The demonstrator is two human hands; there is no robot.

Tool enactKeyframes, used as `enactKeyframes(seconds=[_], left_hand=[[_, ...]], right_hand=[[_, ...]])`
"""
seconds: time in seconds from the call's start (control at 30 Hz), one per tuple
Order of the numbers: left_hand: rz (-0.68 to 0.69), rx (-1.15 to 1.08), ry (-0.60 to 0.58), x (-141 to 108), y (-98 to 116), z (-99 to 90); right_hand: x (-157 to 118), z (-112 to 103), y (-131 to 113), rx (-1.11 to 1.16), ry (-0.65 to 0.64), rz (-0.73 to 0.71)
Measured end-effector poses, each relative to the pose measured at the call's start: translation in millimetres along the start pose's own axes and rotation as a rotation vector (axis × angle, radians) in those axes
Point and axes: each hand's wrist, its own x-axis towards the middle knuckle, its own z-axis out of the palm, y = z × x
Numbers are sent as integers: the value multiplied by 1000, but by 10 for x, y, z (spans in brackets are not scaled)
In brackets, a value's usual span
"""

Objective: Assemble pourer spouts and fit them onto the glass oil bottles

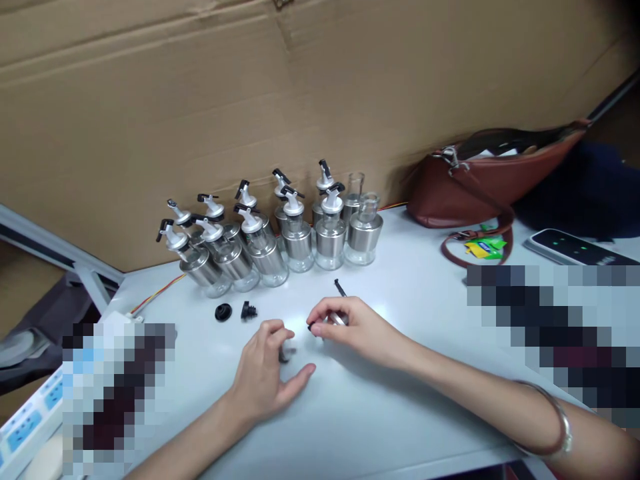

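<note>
My right hand [350,327] is closed, pinching a small black tip between thumb and fingers. A silver piece [340,319] shows inside its grip, and together they look like a pourer spout, mostly hidden by the fingers. Just beyond the knuckles a thin black piece [340,287] sticks out. Opposite, my left hand [265,373] is open, thumb spread from curved fingers. Beside its fingertips is a blurred grey-and-clear small thing [287,351]; contact is unclear. Two loose black stoppers, one round [223,312] and one ribbed [249,311], lie on the white table [380,420].
Behind my hands stand several glass bottles with steel sleeves [330,239], most topped by pourers; two at the right have bare necks [370,205]. A brown bag [465,187] sits at the back right. At left is a power strip [30,423]. Cardboard [320,87] rises behind.
</note>
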Motion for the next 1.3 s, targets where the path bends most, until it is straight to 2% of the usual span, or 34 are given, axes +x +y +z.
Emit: enactKeyframes(seconds=[0.1, 0.23, 0.47, 0.8, 0.97, 1.07, 1.2, 1.3], left_hand=[[-64, -215, 97, 93, 67, 122], [-98, -297, 75, 155, 87, 179], [-122, -425, 50, 159, 61, 115], [-251, -658, 123, 114, 30, 142], [-136, -588, 56, 137, 31, 69], [-48, -571, 26, 167, 45, 27], [-42, -583, 40, 196, 67, 6], [-41, -591, 73, 202, 71, 5]], right_hand=[[31, 77, 36, 161, -32, 78], [16, 135, 79, 307, -39, 164], [-63, 134, 114, 489, -58, 307], [-91, 63, 34, 565, -55, 334], [-112, 64, 41, 599, -2, 330], [-117, 74, 37, 629, 12, 389], [-123, 87, 55, 539, 29, 433], [-140, 103, 83, 459, 10, 401]])
